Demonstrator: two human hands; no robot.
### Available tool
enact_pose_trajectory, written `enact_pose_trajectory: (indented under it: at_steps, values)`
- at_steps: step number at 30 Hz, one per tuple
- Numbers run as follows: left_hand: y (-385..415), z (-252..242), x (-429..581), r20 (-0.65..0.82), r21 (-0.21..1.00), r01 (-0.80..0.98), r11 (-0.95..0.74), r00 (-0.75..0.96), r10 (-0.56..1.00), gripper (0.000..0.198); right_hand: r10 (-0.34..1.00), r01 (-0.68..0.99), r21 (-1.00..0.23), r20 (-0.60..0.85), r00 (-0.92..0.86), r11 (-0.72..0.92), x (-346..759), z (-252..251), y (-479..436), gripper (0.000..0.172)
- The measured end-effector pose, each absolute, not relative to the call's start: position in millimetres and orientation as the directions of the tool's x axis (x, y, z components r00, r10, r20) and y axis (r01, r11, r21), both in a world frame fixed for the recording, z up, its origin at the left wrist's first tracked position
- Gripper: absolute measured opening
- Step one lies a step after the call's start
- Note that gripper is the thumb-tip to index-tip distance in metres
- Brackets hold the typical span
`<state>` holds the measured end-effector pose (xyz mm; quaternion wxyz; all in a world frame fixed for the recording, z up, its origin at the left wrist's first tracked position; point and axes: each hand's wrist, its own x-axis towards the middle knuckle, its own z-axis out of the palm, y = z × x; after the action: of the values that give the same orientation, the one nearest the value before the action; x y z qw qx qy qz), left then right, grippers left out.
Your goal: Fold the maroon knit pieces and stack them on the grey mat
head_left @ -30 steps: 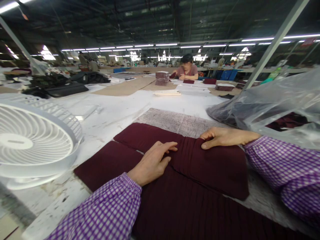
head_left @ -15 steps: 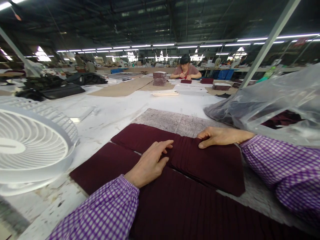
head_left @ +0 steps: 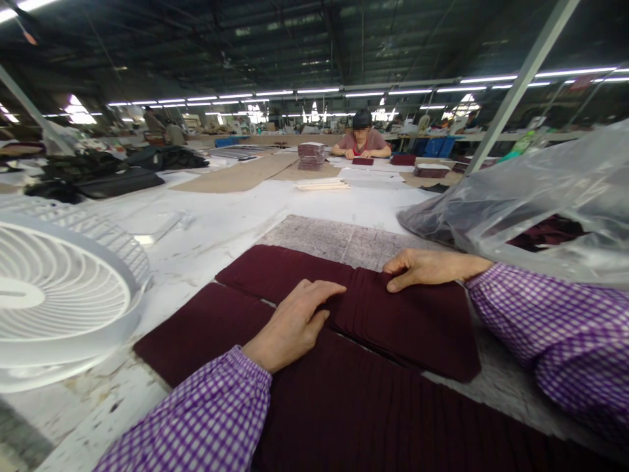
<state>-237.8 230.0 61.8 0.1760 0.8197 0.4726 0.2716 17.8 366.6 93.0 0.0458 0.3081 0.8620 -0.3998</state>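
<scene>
Two rows of dark maroon fabric pieces lie side by side, the far row and the near row. Their overlapping edges form a fan of narrow folds. My left hand rests over the middle, its index finger stretched toward the folds of the far row and its thumb apart. At the far row's back edge, my right hand has its thumb on top of the cloth and its fingers curled at the edge. How many layers it grips is hidden. Under the fabric lies a grey mottled board.
A white fan stands at the left. Clear plastic sheeting bulges at the right, near a slanted metal post. Pale strips and a fabric stack lie farther back. Across the table a person handles maroon fabric.
My left index finger has stretched slightly farther right over the folds. My right hand keeps its place at the back edge. The view has shifted slightly.
</scene>
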Motion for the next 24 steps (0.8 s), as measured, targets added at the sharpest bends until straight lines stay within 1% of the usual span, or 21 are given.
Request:
enact_pose_trajectory:
  at_steps: [2,4,8,10,13,15,17,18,20,24]
  values:
    - [231,61,-238,0.292,0.511,0.675,-0.532,0.446,0.846,0.034,0.49,0.568,-0.646,-0.325,-0.809,0.509,16,93,366,0.028]
    - [231,60,-238,0.296,0.494,0.673,-0.55,0.465,0.834,0.03,0.501,0.575,-0.613,-0.314,-0.807,0.541,15,93,365,0.03]
    - [229,62,-235,0.299,0.464,0.689,-0.557,0.47,0.83,0.023,0.58,0.608,-0.479,-0.227,-0.782,0.633,15,94,363,0.032]
    - [228,63,-234,0.292,0.441,0.703,-0.558,0.476,0.83,0.021,0.611,0.634,-0.411,-0.205,-0.765,0.655,18,95,362,0.038]
    - [228,64,-233,0.287,0.416,0.719,-0.557,0.478,0.83,0.02,0.637,0.659,-0.353,-0.193,-0.746,0.664,19,97,361,0.051]
    - [228,64,-233,0.29,0.407,0.724,-0.556,0.475,0.831,0.019,0.643,0.641,-0.348,-0.127,-0.755,0.684,15,97,358,0.055]
    - [228,65,-232,0.287,0.399,0.728,-0.558,0.479,0.83,0.019,0.606,0.581,-0.367,-0.057,-0.793,0.726,8,97,354,0.052]
    - [228,65,-232,0.284,0.393,0.73,-0.559,0.482,0.829,0.019,0.576,0.547,-0.378,-0.045,-0.817,0.747,4,96,352,0.049]
    - [227,65,-232,0.273,0.374,0.737,-0.564,0.493,0.826,0.024,0.53,0.51,-0.403,-0.07,-0.845,0.76,-2,93,350,0.048]
    - [226,62,-231,0.222,0.293,0.758,-0.583,0.539,0.813,0.037,0.518,0.529,-0.413,-0.15,-0.842,0.741,-6,89,355,0.054]
